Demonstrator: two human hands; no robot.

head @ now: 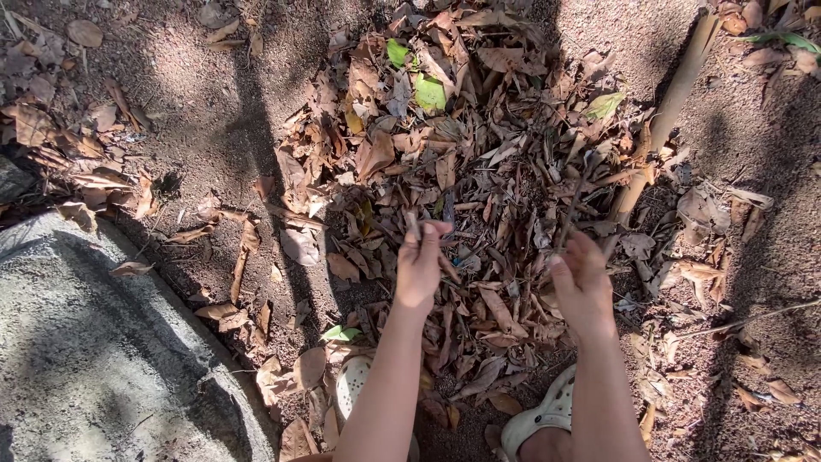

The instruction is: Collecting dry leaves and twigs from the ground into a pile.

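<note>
A heap of dry brown leaves (479, 154) with a few green ones covers the dirt ground in the middle of the head view. My left hand (421, 261) hovers over the near part of the heap, fingers pinched on a small twig or leaf stem (414, 224). My right hand (583, 282) is to its right, closed around a thin dark stick (571, 205) that points up and away over the leaves. Both forearms reach in from the bottom edge.
A long pale wooden pole (663, 115) lies slanted at the heap's right side. A curved grey concrete slab (94, 342) fills the bottom left. My feet in pale clogs (539, 419) stand at the bottom. Scattered leaves lie on the bare dirt (197, 94).
</note>
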